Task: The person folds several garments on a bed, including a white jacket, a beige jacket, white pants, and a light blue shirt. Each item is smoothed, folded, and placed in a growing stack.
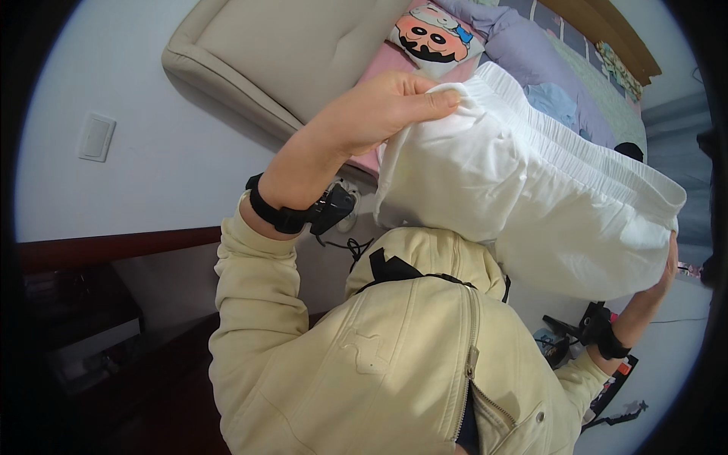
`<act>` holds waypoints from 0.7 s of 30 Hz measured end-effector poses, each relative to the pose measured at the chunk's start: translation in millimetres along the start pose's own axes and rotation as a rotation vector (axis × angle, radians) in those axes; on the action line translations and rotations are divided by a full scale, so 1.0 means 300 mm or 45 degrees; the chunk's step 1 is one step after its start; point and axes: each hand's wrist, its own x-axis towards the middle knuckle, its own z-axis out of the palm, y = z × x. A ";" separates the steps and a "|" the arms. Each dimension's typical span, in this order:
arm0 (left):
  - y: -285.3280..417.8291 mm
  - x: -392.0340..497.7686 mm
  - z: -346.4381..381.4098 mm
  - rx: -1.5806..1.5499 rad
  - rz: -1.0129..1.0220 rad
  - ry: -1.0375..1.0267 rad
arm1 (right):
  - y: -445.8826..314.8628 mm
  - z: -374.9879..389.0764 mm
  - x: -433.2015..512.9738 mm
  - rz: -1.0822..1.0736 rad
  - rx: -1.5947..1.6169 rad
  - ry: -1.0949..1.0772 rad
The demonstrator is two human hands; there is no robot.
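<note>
A pair of white shorts (pixel 569 222) with a gathered elastic waistband is held up in front of my body. My left hand (pixel 398 105) pinches the left end of the waistband between thumb and fingers. At the other end, my right hand (pixel 670 267) holds the side of the shorts just below the waistband, its fingers mostly hidden by the cloth. The waistband stretches between the two hands and gapes along its top, while the legs hang down near the front of my cream jacket (pixel 398 335).
Beyond the shorts is a bed with a padded beige headboard (pixel 273 62), a cartoon-print pillow (pixel 435 37) and a lilac quilt (pixel 523 57). A light blue cloth (pixel 550 102) lies there. A white shoe (pixel 348 213) is on the floor. Dark red furniture (pixel 125 250) stands at left.
</note>
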 end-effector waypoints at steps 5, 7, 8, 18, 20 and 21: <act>-0.095 0.055 -0.018 0.454 0.127 0.191 | 0.135 -0.035 0.037 0.292 0.498 -0.052; -0.127 0.060 -0.011 0.563 0.097 0.244 | 0.170 -0.039 0.047 0.322 0.442 0.014; -0.139 0.061 -0.010 0.634 0.040 0.285 | 0.184 -0.038 0.046 0.308 0.470 -0.058; -0.231 0.089 -0.010 0.648 0.030 0.012 | 0.323 -0.088 0.013 0.349 0.454 0.025; -0.272 0.080 0.003 0.749 0.280 0.151 | 0.363 -0.087 -0.011 0.303 0.412 0.104; -0.290 0.081 0.006 1.022 0.558 0.236 | 0.374 -0.089 -0.029 0.232 0.395 0.078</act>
